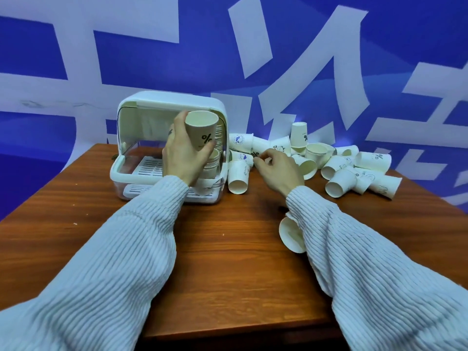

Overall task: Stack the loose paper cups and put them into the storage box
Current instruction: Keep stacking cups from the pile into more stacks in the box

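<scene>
While left hand (184, 153) holds a cup (201, 133) upright before the box (172, 102), right hand (276, 171), fingers loosely curled and holding nothing, reaches cups (253, 148) lying right of box.

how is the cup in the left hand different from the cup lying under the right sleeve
The held cup is gripped by the left hand, raised before the storage box; the sleeve cup lies on the table. The held cup is nearly upright with a percent mark; the sleeve cup lies sideways, half hidden, no print visible. Both are pale paper cups.
</scene>
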